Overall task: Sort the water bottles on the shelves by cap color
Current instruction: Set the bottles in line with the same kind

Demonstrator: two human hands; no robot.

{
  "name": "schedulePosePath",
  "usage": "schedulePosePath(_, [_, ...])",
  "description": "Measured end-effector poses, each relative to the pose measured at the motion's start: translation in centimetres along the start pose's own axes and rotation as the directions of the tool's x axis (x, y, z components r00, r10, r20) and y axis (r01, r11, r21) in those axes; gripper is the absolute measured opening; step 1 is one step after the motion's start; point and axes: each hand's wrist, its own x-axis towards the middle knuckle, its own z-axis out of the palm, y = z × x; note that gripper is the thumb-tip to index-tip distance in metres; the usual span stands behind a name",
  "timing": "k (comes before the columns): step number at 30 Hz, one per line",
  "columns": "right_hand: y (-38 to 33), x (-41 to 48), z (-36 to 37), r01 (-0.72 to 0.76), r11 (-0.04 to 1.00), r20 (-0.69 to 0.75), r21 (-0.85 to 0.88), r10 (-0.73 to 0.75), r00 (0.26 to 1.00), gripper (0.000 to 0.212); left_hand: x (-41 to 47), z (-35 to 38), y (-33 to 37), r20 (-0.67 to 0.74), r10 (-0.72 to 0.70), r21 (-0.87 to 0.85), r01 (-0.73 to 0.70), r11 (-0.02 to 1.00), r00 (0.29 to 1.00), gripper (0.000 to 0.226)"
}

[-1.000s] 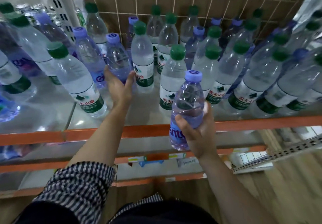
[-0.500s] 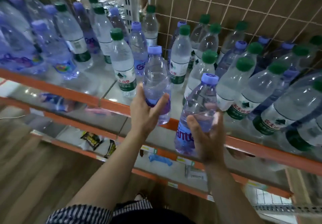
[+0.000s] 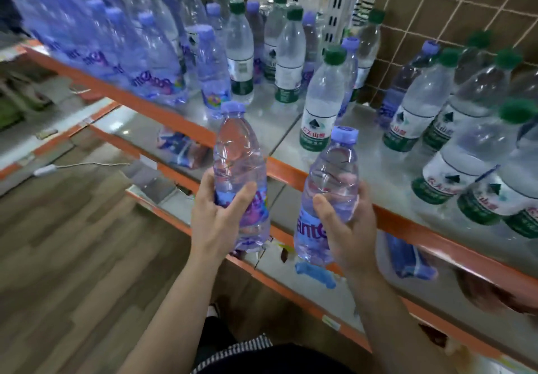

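Left grip [image 3: 211,222]: fingers and thumb curled round the lower body of a purple-capped bottle [image 3: 239,158], held upright, clear of the shelf. Right grip [image 3: 352,228] wrapped likewise round a second purple-capped bottle [image 3: 334,178], leaning slightly toward one o'clock. Both are grasped low, at the label band, likely to keep the caps readable and the bases free for setting down.

Bottles: thin clear plastic, ribbed and crinkled, lilac tint, water inside. Both hang in front of the shelf's orange rail [image 3: 186,130].

At ten o'clock stands the purple-cap cluster [image 3: 139,62] — the probable destination. At two o'clock are green-capped bottles [image 3: 465,152] with white-and-green labels and smoother walls. A few green caps stand among purple at twelve o'clock — sorting looks partway done.
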Motion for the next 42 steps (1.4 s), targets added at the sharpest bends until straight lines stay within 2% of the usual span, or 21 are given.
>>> schedulePosePath(2, [0.2, 0.4, 3.2, -0.014, 1.000, 0.007, -0.019, 0.014, 1.000, 0.041, 2.3, -2.5, -0.5, 0.021, 0.007, 0.010, -0.007, 1.000, 1.000, 0.034])
schedulePosePath(8, [0.1, 3.5, 12.7, 0.003, 0.996, -0.068, -0.085, -0.008, 0.998, 0.037, 9.7, -9.0, -1.7, 0.121, 0.013, 0.089, -0.024, 0.996, 0.993, 0.033])
schedulePosePath(13, [0.9, 8.4, 17.6, 0.037, 0.996, -0.140, -0.084, -0.048, 0.989, 0.052, 14.3, -11.3, -2.6, 0.185, -0.004, 0.103, -0.015, 0.995, 0.983, 0.034])
schedulePosePath(16, [1.9, 12.1, 18.8, 0.041, 0.996, -0.217, -0.079, -0.057, 0.975, 0.062, 16.5, -11.8, -3.1, 0.210, 0.018, 0.103, -0.040, 0.994, 0.978, 0.037])
schedulePosePath(19, [2.7, 15.7, 19.5, 0.060, 0.989, -0.236, -0.137, -0.091, 0.968, 0.063, 18.3, -11.8, -3.7, 0.213, 0.031, 0.088, -0.051, 0.995, 0.977, 0.040])
schedulePosePath(24, [5.6, 20.5, 19.8, -0.024, 0.979, -0.170, -0.203, -0.011, 0.985, 0.071, 21.3, -11.8, -4.8, 0.179, 0.078, 0.110, -0.099, 0.989, 0.981, 0.041])
schedulePosePath(27, [6.9, 21.9, 20.3, -0.054, 0.979, -0.149, -0.197, 0.025, 0.989, 0.069, 23.1, -11.9, -5.2, 0.148, 0.092, 0.130, -0.111, 0.985, 0.985, 0.043])
schedulePosePath(31, [7.9, 22.7, 21.3, -0.022, 0.977, -0.151, -0.213, -0.010, 0.988, 0.060, 24.8, -11.5, -5.9, 0.068, 0.103, 0.156, -0.112, 0.981, 0.992, 0.045])
schedulePosePath(36, [8.1, 22.2, 22.0, 0.000, 0.967, -0.156, -0.254, -0.041, 0.987, 0.065, 26.4, -10.7, -6.1, 0.027, 0.193, 0.203, -0.194, 0.960, 0.981, 0.039])
schedulePosePath(39, [8.1, 21.6, 22.3, -0.024, 0.965, -0.174, -0.262, -0.022, 0.985, 0.070, 28.0, -10.1, -6.2, 0.030, 0.238, 0.179, -0.240, 0.954, 0.971, 0.047])
schedulePosePath(42, [8.5, 19.8, 22.3, -0.105, 0.943, -0.192, -0.317, 0.044, 0.980, 0.055, 29.4, -9.5, -6.8, 0.075, 0.255, 0.215, -0.265, 0.940, 0.964, 0.072])
